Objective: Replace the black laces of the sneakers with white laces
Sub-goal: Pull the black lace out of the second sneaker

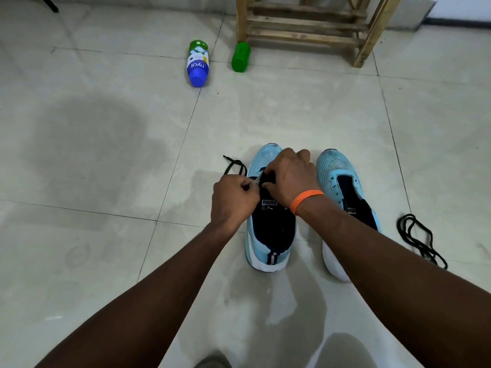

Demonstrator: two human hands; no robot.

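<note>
Two sneakers [333,166] stood on pale tiled floor [106,235], wooden rack [305,27] behind. Left hand [235,195] pinched lace end [254,180]; right hand [289,176], fingers curled, gripped left sneaker [265,158].

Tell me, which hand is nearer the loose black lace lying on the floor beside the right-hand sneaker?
Right. The right hand grips the left sneaker, one shoe away from the loose lace; the left hand pinches a lace end on that sneaker's farther side.

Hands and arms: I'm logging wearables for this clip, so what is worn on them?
No sleeves or gloves on either arm. A plain orange wristband circles the wrist of the right hand; the left hand has no band.
</note>
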